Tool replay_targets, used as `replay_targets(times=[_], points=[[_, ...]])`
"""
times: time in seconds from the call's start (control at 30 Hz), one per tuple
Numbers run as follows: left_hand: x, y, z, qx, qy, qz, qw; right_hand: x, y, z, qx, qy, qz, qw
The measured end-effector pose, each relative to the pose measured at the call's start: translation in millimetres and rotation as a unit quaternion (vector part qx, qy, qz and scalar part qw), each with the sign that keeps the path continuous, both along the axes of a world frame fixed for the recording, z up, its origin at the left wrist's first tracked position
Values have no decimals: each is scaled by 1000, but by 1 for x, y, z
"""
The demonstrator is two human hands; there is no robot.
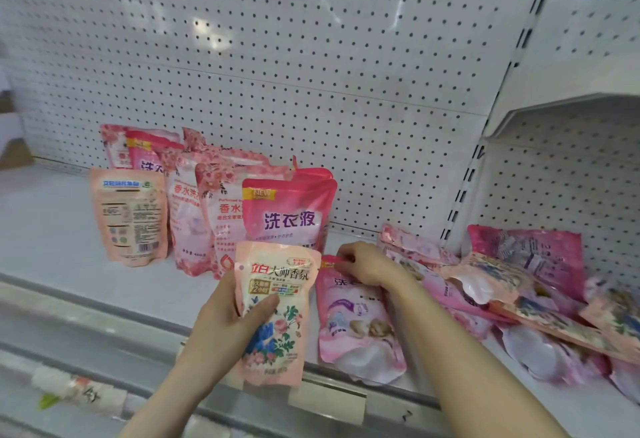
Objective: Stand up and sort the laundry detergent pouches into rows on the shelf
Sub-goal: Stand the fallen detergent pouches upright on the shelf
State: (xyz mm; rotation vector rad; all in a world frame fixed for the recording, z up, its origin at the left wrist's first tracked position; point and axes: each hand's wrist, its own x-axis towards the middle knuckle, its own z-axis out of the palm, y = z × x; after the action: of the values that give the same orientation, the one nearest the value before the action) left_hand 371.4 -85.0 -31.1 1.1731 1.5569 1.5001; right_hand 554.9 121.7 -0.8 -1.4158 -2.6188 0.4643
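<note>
Sorting mid-step: peach pouch [277, 316] gripped in left hand [221, 327], flat pink pouch [353, 330] pinched at top by right hand [367, 264]. Likely next: stand each upright in matching row.

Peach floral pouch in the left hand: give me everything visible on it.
The peach floral pouch is glossy soft plastic with its front facing the camera. It has red and dark Chinese lettering, a gold panel, and pink roses and blue flowers below. It looks full and roughly upright, slightly tilted. The left hand grips its left edge, thumb across the front, holding it over the front edge of the shelf.
</note>
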Motion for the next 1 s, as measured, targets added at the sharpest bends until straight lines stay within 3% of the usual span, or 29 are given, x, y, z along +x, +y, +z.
replay_targets(times=[0.13, 0.3, 0.53, 0.77, 0.9, 1.0], points=[[4, 2, 2, 23, -5, 23, 999, 16, -29, 23, 58, 139, 7, 989], [13, 7, 7, 49, -6, 67, 997, 32, -56, 69, 150, 278, 24, 948], [22, 16, 10, 68, 33, 89, 993, 29, -38, 100, 231, 259, 56, 936], [21, 18, 3, 49, 62, 120, 990, 13, -30, 87, 230, 236, 52, 943], [19, 20, 3, 47, 76, 131, 987, 12, -51, 85, 285, 316, 57, 903], [24, 23, 6, 63, 81, 132, 986, 9, -77, 79, 195, 323, 127, 917]])
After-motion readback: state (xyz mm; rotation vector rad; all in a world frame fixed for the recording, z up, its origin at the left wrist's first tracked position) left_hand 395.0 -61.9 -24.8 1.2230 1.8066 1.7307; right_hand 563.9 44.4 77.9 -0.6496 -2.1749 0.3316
